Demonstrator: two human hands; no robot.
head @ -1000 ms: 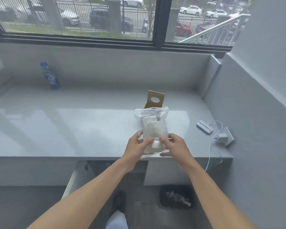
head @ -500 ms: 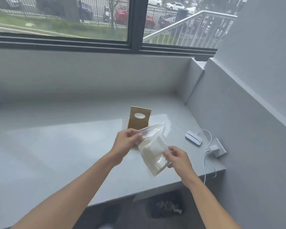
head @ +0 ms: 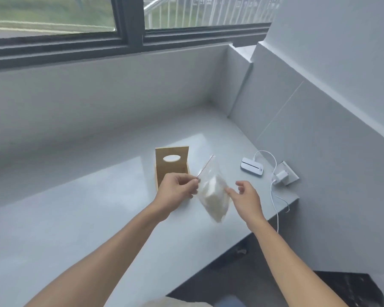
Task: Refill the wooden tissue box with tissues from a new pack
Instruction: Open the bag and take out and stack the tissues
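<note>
A clear plastic pack of white tissues (head: 213, 191) hangs tilted above the grey counter (head: 98, 207), its red-lined top edge pointing up. My left hand (head: 175, 191) pinches that top edge at its left corner. My right hand (head: 246, 196) is to the right of the pack, fingers spread, one fingertip near the pack's side; I cannot tell whether it touches. The wooden tissue box (head: 172, 165) stands upright on the counter just behind my left hand, its face with the oval hole turned towards me.
A small white device (head: 252, 166) lies on the counter to the right, with a white cable (head: 275, 196) running to a plug and socket plate (head: 285, 173). The counter's edge is at the right; a dark bin (head: 353, 289) sits on the floor below. A window spans the back wall.
My view has swung right and down. My right hand has let go of the pack's lower part and opened beside it. My left hand still pinches the top, and the pack hangs more steeply.
</note>
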